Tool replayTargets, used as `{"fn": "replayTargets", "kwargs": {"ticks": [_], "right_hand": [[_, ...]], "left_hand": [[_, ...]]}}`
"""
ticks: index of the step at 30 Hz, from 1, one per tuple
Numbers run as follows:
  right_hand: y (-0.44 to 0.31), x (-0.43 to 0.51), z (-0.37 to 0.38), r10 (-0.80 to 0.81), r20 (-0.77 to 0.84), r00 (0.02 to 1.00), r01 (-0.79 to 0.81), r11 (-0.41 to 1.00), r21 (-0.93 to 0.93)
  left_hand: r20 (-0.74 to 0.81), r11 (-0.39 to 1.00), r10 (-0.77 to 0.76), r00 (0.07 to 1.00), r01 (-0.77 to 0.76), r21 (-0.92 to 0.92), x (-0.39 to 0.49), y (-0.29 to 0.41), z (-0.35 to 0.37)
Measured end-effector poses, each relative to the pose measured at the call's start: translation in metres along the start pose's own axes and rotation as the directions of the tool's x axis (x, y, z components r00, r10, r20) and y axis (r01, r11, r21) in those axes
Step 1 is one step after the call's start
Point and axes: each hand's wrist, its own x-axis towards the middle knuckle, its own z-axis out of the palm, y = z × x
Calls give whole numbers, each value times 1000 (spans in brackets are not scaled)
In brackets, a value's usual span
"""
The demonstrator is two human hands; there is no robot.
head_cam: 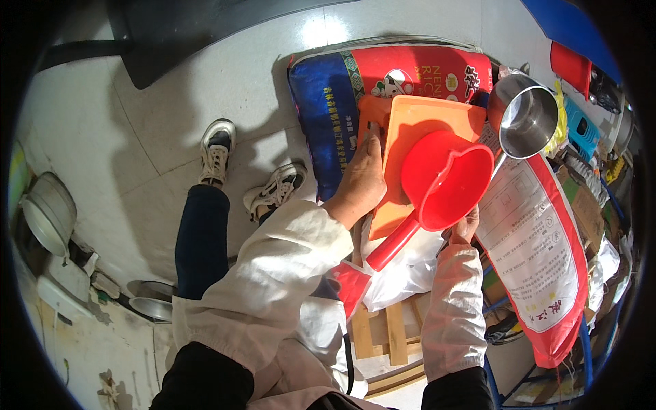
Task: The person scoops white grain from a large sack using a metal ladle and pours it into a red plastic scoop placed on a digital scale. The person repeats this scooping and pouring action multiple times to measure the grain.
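My left hand [362,183] grips the left side of an orange plastic tray [385,219]. A red plastic dipper [451,187] rests on the tray, its handle pointing down and left. My right hand [465,225] is just below the dipper's bowl, at the tray's lower right. The dipper hides most of its fingers, so its hold is unclear. Beyond the dipper is a stainless steel dipper [530,123]; its thin handle runs down behind the red bowl. Beneath the tray's far side lies a blue and red rice sack [328,113].
A white and red printed sack [533,246] leans at the right against a blue metal frame [586,348]. Wooden slats [396,335] and a clear plastic bag [400,282] are below the tray. Metal basins [48,215] stand at the left. A black panel [169,36] juts in above.
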Motion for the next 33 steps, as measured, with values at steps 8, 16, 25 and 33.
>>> {"fn": "replayTargets", "kwargs": {"ticks": [8,16,25,33], "right_hand": [[-9,2,-17,-115,16,993,116,989,-89],[-70,-34,-24,-70,21,997,71,994,-79],[-168,-177,-23,167,210,963,-154,985,-79],[-140,-342,-73,208,383,900,-211,977,-34]], "left_hand": [[-155,977,-181,971,159,-145,-31,-21,-41],[-139,945,-320,937,326,29,-132,-11,-101],[-126,965,-253,959,259,40,-183,61,-186],[-55,979,-190,980,193,63,-186,132,-266]]}}
